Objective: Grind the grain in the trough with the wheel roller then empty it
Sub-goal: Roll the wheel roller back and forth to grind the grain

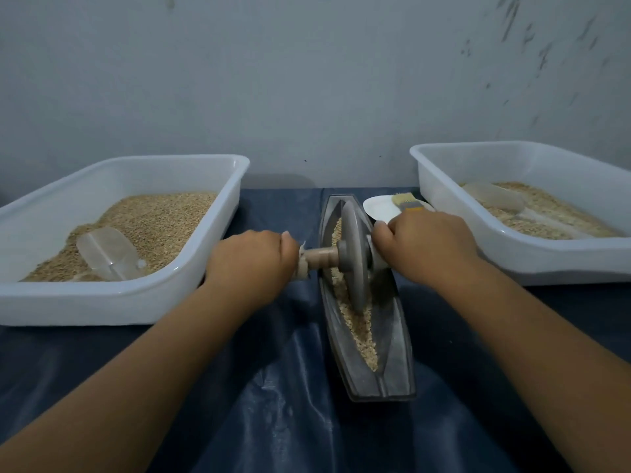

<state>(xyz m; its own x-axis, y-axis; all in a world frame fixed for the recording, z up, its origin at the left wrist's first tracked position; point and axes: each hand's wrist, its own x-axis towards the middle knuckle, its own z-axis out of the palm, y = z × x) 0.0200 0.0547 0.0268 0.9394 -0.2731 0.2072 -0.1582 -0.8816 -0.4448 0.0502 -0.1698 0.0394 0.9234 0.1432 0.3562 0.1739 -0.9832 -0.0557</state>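
Wheel roller upright in the trough, mid-table between two white tubs.

Left tub holds whole grain and a clear scoop. Left hand grips the wooden axle handle; the grey disc, likely heavy and stiff, sits in tan grain. Right hand curls round the hidden opposite handle. Right tub holds paler grain.

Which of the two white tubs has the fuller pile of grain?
The left tub: grain heaps high against its far wall. The right tub holds a shallow, patchy layer.
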